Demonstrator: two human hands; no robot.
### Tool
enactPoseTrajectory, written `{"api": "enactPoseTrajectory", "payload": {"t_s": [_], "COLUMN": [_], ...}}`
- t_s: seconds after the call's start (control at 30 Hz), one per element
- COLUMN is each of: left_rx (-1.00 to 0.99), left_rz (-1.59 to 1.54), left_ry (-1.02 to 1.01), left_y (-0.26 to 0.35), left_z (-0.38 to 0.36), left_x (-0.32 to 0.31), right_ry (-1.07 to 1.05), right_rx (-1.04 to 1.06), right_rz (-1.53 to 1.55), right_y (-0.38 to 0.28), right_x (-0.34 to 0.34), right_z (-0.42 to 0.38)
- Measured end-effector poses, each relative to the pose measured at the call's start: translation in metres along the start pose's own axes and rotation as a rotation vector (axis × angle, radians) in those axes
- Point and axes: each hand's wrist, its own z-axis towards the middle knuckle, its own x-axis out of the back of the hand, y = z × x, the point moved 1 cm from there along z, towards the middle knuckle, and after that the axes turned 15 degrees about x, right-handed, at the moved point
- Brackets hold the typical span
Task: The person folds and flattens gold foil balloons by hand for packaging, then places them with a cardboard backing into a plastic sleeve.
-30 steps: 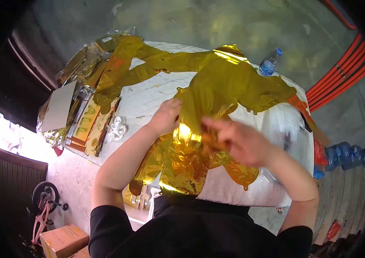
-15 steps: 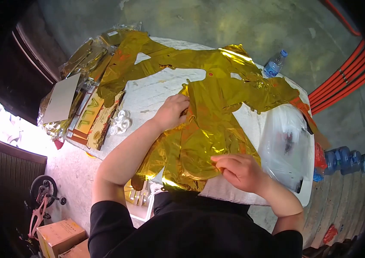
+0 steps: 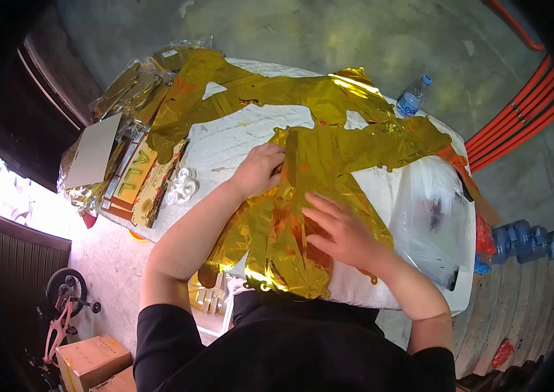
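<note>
A flat, uninflated gold foil balloon (image 3: pixel 270 251) lies at the near side of the table, its lower end by the front edge. Curled fingers of my left hand (image 3: pixel 258 171) grip its upper left part, the fingertips partly hidden against the foil. My right hand (image 3: pixel 345 235) is over the balloon's middle with fingers spread and nothing held. Creases run lengthwise down the foil between the hands. More flat gold foil (image 3: pixel 270 91) stretches across the back of the table and joins or overlaps this piece near the centre.
On the left sit clear plastic packs (image 3: pixel 126 88), a white card (image 3: pixel 94 150), printed packaging (image 3: pixel 134 176) and white ribbon rolls (image 3: pixel 183 186). A clear plastic bag pile (image 3: pixel 427 215) lies right. A water bottle (image 3: pixel 414 97) stands at the back right edge of the white-covered table (image 3: pixel 224 137).
My right hand has let go of the balloon's lower right part and moved up and left, fingers spreading. The foil beneath has shifted and creased. My left hand stays nearly in place.
</note>
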Motion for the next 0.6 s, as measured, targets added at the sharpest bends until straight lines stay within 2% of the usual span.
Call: {"api": "enactPoseTrajectory", "payload": {"t_s": [0.03,0.17,0.4,0.47,0.5,0.57,0.6], "left_rx": [-0.013,-0.058,-0.018,-0.058,-0.057,0.075,0.204], "left_rz": [-0.001,-0.028,-0.076,-0.333,-0.330,-0.274,-0.250], "left_ry": [0.013,0.078,0.047,0.212,0.212,0.108,-0.020], "left_y": [0.000,0.001,-0.005,-0.004,-0.006,-0.002,0.001], "left_z": [0.000,-0.001,0.004,0.005,0.004,0.001,-0.002], "left_x": [0.000,0.000,0.000,0.005,0.009,0.032,0.041], "right_ry": [0.008,-0.070,-0.161,-0.157,-0.156,-0.170,-0.167], "right_rx": [0.038,0.012,-0.003,-0.007,-0.005,-0.016,-0.018], "right_rz": [-0.136,-0.197,-0.308,-0.322,-0.321,-0.322,-0.321], "right_y": [0.005,0.018,0.028,0.028,0.028,0.029,0.030], "right_x": [-0.013,-0.035,-0.054,-0.055,-0.056,-0.056,-0.056], "right_z": [0.003,0.019,0.017,0.017,0.018,0.017,0.016]}}
